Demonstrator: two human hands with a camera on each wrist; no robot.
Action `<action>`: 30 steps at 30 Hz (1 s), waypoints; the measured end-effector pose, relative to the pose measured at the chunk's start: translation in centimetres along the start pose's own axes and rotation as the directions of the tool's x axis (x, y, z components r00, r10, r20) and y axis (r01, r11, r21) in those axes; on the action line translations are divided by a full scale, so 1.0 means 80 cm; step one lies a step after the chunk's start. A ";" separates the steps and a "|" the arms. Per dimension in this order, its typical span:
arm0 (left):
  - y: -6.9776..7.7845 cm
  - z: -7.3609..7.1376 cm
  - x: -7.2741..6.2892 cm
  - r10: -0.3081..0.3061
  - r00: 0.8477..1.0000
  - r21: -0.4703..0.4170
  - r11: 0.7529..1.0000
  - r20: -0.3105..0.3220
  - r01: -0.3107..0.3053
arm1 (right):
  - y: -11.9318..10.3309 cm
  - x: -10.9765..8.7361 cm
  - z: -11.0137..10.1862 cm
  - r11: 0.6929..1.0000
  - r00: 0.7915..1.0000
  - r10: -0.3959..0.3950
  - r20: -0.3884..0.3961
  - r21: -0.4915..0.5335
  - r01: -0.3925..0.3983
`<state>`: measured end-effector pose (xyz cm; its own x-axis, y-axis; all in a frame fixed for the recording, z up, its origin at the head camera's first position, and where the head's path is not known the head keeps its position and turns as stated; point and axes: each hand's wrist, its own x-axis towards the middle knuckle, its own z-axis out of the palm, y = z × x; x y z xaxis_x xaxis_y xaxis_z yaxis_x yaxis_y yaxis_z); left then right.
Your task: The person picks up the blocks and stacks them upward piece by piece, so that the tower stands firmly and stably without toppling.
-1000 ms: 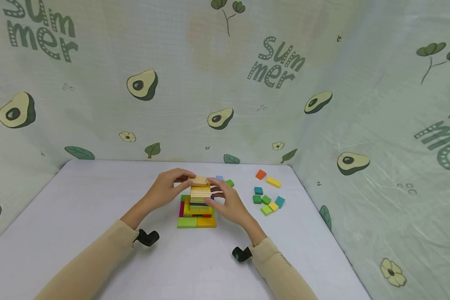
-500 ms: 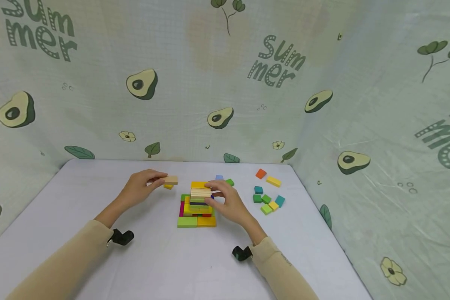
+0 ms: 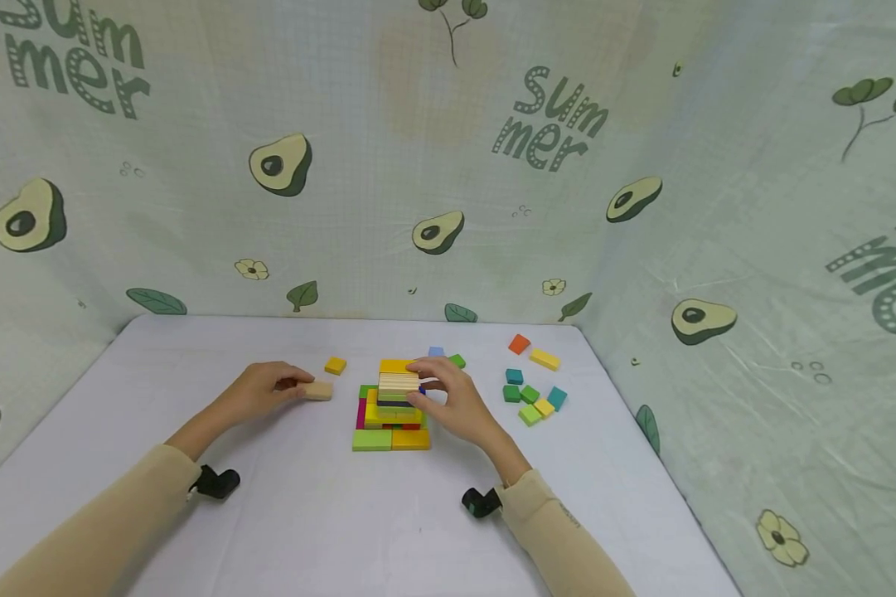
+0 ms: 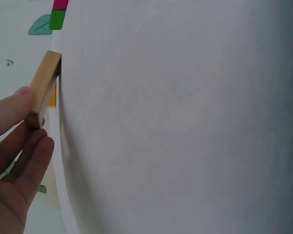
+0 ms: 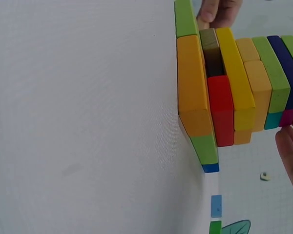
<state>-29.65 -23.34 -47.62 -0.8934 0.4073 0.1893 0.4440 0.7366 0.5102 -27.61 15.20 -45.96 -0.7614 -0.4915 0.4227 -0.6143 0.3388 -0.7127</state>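
My left hand (image 3: 257,394) pinches a plain wooden block (image 3: 317,390) low over the table, left of a tower of coloured blocks (image 3: 399,412). In the left wrist view, thumb and fingers meet at one end of that block (image 4: 45,80). At the tower's upper right side is my right hand (image 3: 455,400), thumb toward the front and fingers toward the back. One fingertip (image 5: 285,136) shows right at the tower's side in the right wrist view; the rest of that hand is mostly out of that frame.
A yellow block (image 3: 335,366) lies behind the left hand. Blue (image 3: 436,351) and green (image 3: 457,361) blocks lie behind the tower. Several loose blocks, among them an orange-red one (image 3: 519,344) and a teal one (image 3: 557,400), are spread to the right. A printed cloth (image 3: 358,207) hangs behind the table.
My left hand has carried the plain wooden block from the tower's top leftward, then lower and toward me, uncovering the yellow block on the table. The right hand has stayed at the tower.
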 end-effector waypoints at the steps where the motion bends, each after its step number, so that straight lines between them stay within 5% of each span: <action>1: -0.002 -0.001 -0.001 0.003 1.000 0.003 1.000 0.013 -0.003 | 0.000 0.000 0.000 1.000 1.000 -0.001 0.001 -0.002 0.001; 12: 0.000 -0.012 0.010 -0.016 0.991 -0.015 1.000 0.134 0.018 | -0.002 0.000 0.000 1.000 1.000 -0.002 0.001 -0.011 0.002; 24: 0.021 -0.001 0.072 -0.051 0.989 0.012 0.999 0.137 0.050 | -0.001 -0.002 -0.002 1.000 1.000 0.009 0.006 0.008 -0.009; 30: 0.021 0.009 0.086 -0.048 0.984 0.072 0.997 0.173 0.036 | 0.001 -0.001 0.001 1.000 1.000 -0.003 -0.001 0.009 0.003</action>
<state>-35.01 -18.86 -46.07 -0.8885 0.4585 0.0167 0.4151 0.7878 0.4550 -27.61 15.23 -46.08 -0.7600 -0.4918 0.4249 -0.6144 0.3303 -0.7165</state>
